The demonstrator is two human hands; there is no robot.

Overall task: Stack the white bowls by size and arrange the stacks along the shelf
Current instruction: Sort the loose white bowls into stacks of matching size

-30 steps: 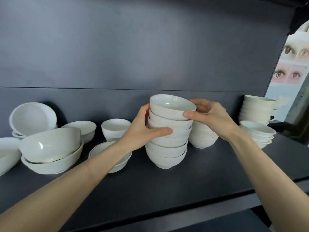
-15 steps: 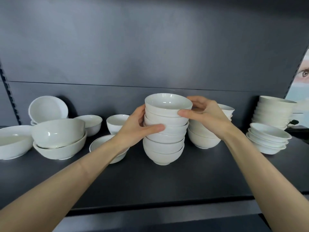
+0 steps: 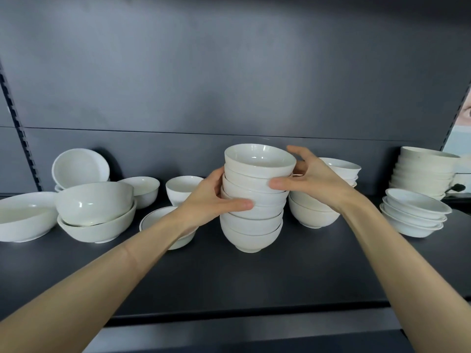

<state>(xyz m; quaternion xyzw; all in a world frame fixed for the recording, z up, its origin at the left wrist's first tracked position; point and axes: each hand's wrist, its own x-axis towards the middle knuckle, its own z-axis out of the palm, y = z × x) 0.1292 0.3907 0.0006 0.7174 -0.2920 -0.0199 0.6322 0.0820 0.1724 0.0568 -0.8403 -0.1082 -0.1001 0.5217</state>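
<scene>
Six bowl stacks (image 3: pixel 252 225) (image 3: pixel 313 215) (image 3: pixel 423 174) (image 3: pixel 413 217) (image 3: pixel 96 220) (image 3: pixel 79 169), four single bowls (image 3: pixel 25 215) (image 3: pixel 142 187) (image 3: pixel 182 187) (image 3: pixel 158 220), two hands (image 3: pixel 211 197) (image 3: pixel 313 179), one shelf (image 3: pixel 254 276).

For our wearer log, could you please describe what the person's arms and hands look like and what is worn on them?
Both hands, the left hand and the right hand, are bare: no gloves, and no rings show. The left forearm and right forearm are uncovered to the frame edge, with no sleeves, watch or bracelet in view.
</scene>
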